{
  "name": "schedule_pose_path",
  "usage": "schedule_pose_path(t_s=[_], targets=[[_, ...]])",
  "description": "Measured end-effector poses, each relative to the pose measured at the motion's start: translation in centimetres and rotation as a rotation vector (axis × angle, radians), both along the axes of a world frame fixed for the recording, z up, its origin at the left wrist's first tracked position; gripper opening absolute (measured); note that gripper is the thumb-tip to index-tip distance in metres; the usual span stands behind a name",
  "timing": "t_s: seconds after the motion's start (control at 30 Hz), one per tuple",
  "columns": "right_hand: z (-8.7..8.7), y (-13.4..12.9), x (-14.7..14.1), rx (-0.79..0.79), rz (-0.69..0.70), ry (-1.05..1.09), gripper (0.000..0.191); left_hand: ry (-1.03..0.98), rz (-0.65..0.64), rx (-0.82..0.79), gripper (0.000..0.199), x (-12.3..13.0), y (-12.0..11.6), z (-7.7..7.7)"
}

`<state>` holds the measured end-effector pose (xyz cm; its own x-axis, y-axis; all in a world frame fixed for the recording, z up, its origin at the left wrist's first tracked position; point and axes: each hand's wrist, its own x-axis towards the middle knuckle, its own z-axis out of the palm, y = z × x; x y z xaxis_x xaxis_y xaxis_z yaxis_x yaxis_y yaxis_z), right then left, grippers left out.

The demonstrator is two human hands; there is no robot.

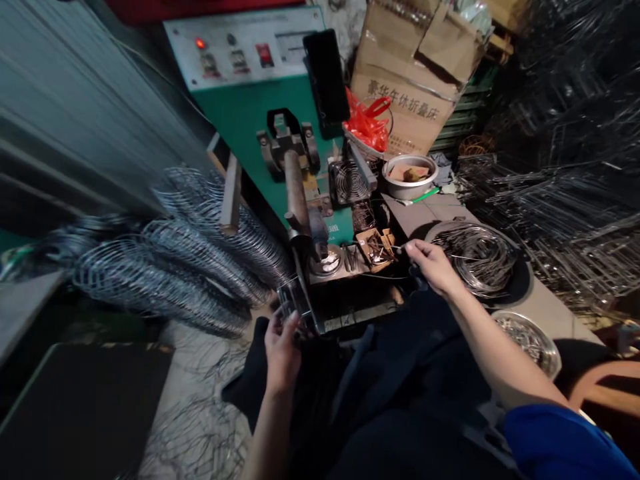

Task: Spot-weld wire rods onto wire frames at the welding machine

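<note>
My left hand (283,350) is closed on a small wire frame (299,300), held low in front of the machine's round metal arm (296,190). Fingers and shadow hide part of the frame. My right hand (431,265) is out to the right, thumb and fingers pinched on a thin metal piece (400,249). Just left of that piece is a small cardboard box (376,250) of loose metal bits. Beside the box, a round dish (327,261) with pale material sits under the tip of the machine (230,110), which has a green front.
Coiled wire rings (165,267) are stacked on the left. To the right are a dark basin (523,280) of bent wires, a metal bowl (530,340) of small parts and a large wire pile (575,200). A phone (327,80) is fixed to the machine, near a big carton (400,80).
</note>
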<state>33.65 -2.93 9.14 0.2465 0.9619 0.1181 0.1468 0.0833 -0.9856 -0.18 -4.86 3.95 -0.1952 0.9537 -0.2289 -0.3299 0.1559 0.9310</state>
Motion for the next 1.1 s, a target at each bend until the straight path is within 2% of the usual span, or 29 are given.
schedule_pose_path(t_s=[0.2, 0.4, 0.5, 0.63, 0.83, 1.1], targets=[[-3.8, 1.0, -2.4, -0.009, 0.002, 0.027, 0.048, -0.064, -0.09, 0.064, 0.058, 0.8, 0.2, 0.0], [-5.9, 2.2, -5.1, -0.014, 0.08, -0.121, 0.055, -0.099, -0.1, 0.072, 0.059, 0.9, 0.1, 0.0], [-6.1, 2.6, -6.0, 0.013, 0.082, -0.153, 0.055, -0.116, -0.091, 0.071, 0.057, 1.1, 0.1, 0.1], [-5.6, 3.0, -6.6, 0.067, 0.114, -0.185, 0.053, -0.124, -0.092, 0.068, 0.061, 1.5, 0.5, 0.0], [-5.1, 3.5, -7.4, 0.056, 0.166, -0.167, 0.054, -0.12, -0.077, 0.041, 0.063, 2.0, 1.3, -0.5], [-6.2, 5.9, -8.1, 0.075, 0.205, -0.216, 0.054, -0.116, -0.073, 0.048, 0.062, 2.7, 2.8, -1.7]])
